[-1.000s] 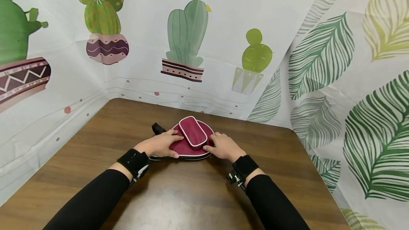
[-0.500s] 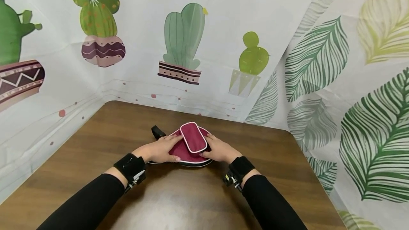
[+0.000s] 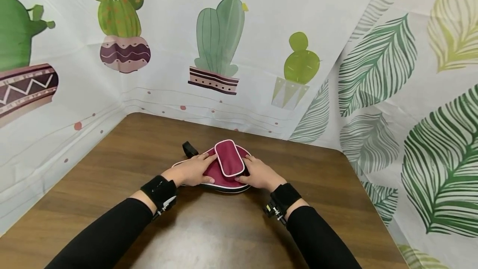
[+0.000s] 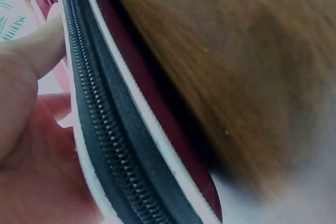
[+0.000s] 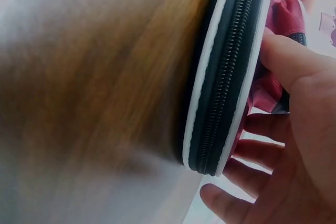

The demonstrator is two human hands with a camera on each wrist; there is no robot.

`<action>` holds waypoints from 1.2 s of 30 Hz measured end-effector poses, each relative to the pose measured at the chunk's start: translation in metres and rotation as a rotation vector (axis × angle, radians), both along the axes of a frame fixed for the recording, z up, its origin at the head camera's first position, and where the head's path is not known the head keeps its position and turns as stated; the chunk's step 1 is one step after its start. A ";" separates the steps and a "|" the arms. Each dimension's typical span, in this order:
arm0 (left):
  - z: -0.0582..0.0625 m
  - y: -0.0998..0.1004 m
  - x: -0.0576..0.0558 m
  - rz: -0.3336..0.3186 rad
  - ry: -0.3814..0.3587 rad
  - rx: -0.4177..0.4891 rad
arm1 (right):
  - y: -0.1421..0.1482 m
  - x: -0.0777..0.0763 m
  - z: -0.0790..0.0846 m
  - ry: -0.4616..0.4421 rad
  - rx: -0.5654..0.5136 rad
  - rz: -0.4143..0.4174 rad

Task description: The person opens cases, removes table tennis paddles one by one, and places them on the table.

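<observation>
A burgundy zip case with white piping lies on the wooden table, a raised pocket on its top and a black strap at its left end. My left hand rests on the case's left part, fingers stretched toward the pocket and thumb near the front edge. At the right side, my right hand touches the case, with thumb and fingertips close to the pocket's edge. Both wrist views show the black zipper along the case's side. In the right wrist view, the fingers extend loosely over the top.
The brown tabletop runs back to a white cloth backdrop printed with cacti. Another cloth with leaf prints hangs along the right side. Black bands with small cameras are worn on both wrists.
The case has shifted slightly right and nearer, its strap end moving right. My left hand has slid a little right along with it; the right hand stays at the pocket's right side.
</observation>
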State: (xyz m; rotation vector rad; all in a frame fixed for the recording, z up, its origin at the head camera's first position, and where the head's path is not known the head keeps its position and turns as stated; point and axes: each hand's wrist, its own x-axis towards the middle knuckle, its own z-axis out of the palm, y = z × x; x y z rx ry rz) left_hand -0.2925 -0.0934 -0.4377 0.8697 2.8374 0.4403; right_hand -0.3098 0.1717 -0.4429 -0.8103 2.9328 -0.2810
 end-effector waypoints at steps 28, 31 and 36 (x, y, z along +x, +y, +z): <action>0.001 0.008 0.000 -0.060 -0.061 0.053 | 0.009 0.029 -0.002 0.160 0.078 -0.067; 0.001 0.008 0.000 -0.063 -0.073 0.057 | 0.009 0.033 0.001 0.158 0.087 -0.067; -0.001 0.009 0.002 -0.073 -0.073 0.053 | 0.011 0.039 0.002 0.144 0.095 -0.066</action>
